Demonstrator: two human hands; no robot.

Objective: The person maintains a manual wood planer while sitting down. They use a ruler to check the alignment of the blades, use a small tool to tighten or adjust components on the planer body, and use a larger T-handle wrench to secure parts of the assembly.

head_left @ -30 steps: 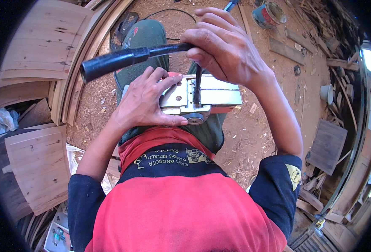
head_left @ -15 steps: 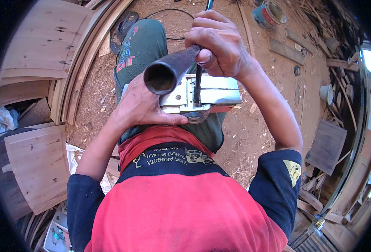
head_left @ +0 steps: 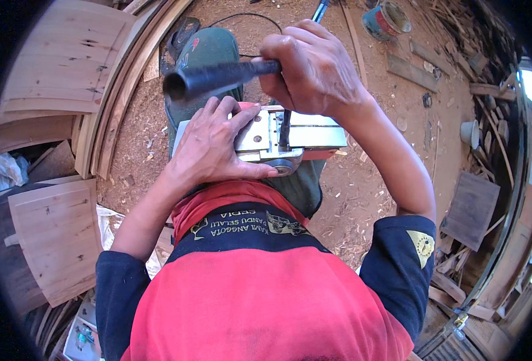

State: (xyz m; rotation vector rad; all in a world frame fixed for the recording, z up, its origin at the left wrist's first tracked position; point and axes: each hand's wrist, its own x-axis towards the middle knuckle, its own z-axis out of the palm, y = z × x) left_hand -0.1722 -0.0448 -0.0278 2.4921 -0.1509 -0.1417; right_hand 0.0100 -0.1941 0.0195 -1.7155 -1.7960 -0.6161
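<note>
Curved pale wooden panels (head_left: 55, 72) lean at the far left, with a flat rectangular wooden board (head_left: 58, 240) below them and a crumpled pale plastic bag (head_left: 7, 171) between; sawdust covers the reddish ground (head_left: 139, 126) beside them; the left hand (head_left: 208, 147) lies palm-down, fingers spread and closed over nothing, pressing on the left end of a silver metal electric planer (head_left: 290, 135) turned sole-up across the person's green-trousered lap (head_left: 208, 51); the planer's flat steel sole shows screw heads, a round pulley at its near edge and red casing at its ends; the right hand (head_left: 314, 69) is wrapped tight around a black T-shaped socket wrench (head_left: 217, 78), whose thick tubular handle points left toward the camera while its thin shaft stands down onto the middle of the sole; a black cable (head_left: 242, 17) loops on the ground behind the knee; further right a small round tin (head_left: 386, 18) with a blue wall stands on the sawdust, its contents too small to tell, and a pale bowl-like vessel (head_left: 470, 132) sits near the right rim; loose planks and offcuts (head_left: 434, 66) crowd the upper right, a dark square board (head_left: 473, 207) lies at right, and open sawdust ground remains just right of the lap.
</note>
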